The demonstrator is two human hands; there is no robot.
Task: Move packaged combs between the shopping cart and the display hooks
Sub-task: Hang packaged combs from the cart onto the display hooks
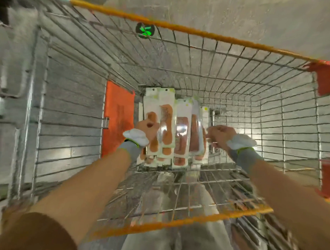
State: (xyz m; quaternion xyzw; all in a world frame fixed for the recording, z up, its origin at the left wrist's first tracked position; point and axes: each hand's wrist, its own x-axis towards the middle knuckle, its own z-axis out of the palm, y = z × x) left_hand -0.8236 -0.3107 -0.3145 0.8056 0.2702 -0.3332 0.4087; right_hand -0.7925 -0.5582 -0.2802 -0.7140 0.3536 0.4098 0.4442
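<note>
Gripping the fanned packaged combs [180, 133] at frame centre, the left hand [148, 128] curls round their left edge while the right hand [219, 135] pinches their right edge. All sit low inside the shopping cart [201, 34]. No display hooks show, so I judge the transfer barely begun.

My left hand [148, 127] covers the middle of the leftmost pack [151, 107]; my right hand [219, 134] has a blurred grip; the cart [201, 34] is cut off at three o'clock.

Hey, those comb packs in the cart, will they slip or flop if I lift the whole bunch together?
Probably slippery: the comb packs have glossy clear fronts catching glare, and they sit fanned unevenly between the left hand and right hand. Likely light and fairly stiff: thin cards, one flat comb each.
</note>
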